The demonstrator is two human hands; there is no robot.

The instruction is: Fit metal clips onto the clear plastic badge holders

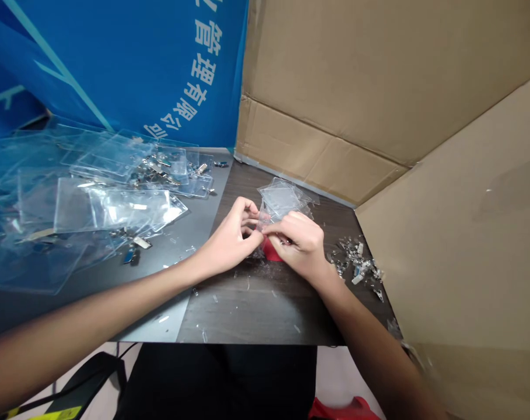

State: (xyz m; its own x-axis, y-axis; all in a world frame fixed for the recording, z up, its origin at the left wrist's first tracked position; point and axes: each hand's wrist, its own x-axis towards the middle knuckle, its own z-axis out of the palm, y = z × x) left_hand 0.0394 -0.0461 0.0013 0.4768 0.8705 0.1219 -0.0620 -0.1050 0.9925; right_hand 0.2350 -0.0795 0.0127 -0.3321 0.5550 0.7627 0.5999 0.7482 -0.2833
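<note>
My left hand point(235, 238) is closed, thumb and fingers pinching the edge of a clear plastic badge holder point(264, 220). My right hand point(300, 238) meets it from the other side, with thumb and forefinger pressed together at the same edge. Something small and shiny shows under the curled right fingers; I cannot make out what it is. Partly covered by both hands, a red object point(272, 251) rests on the dark tabletop. Just beyond my fingers lies a loose stack of clear badge holders point(282, 197).
A large heap of clear badge holders point(116, 204) with metal clips covers the left side. Loose metal clips point(356, 265) are piled at the right edge. Small clear scraps dot the tabletop point(230, 318). Cardboard point(326, 146) walls the back and right; a blue banner point(129, 70) hangs behind.
</note>
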